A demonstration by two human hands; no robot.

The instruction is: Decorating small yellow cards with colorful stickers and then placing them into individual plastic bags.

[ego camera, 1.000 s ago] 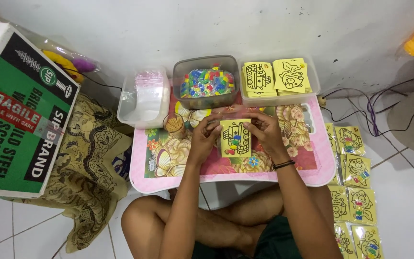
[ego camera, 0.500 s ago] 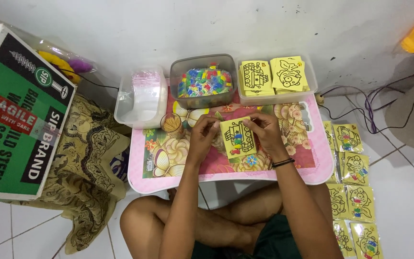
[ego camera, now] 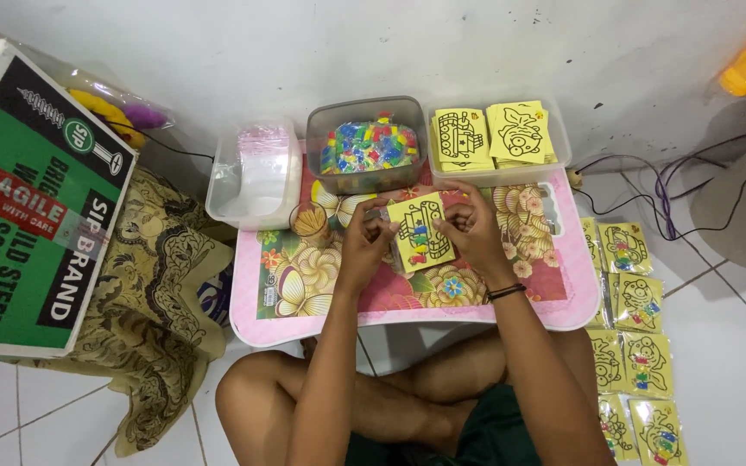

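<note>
I grip a yellow card [ego camera: 421,230] by its side edges, left hand [ego camera: 366,240] and right hand [ego camera: 471,231] both pinching it, tilted just above the table's [ego camera: 304,324] middle so its drawing faces me. Bead tub [ego camera: 364,144] and card tub [ego camera: 494,138] sit along the far edge, within reach.

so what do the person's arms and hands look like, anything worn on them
Both arms are bare, with no sleeves showing. The right hand has a thin dark band around its wrist. The left hand and its wrist carry nothing: no glove, ring or watch that can be made out.
</note>
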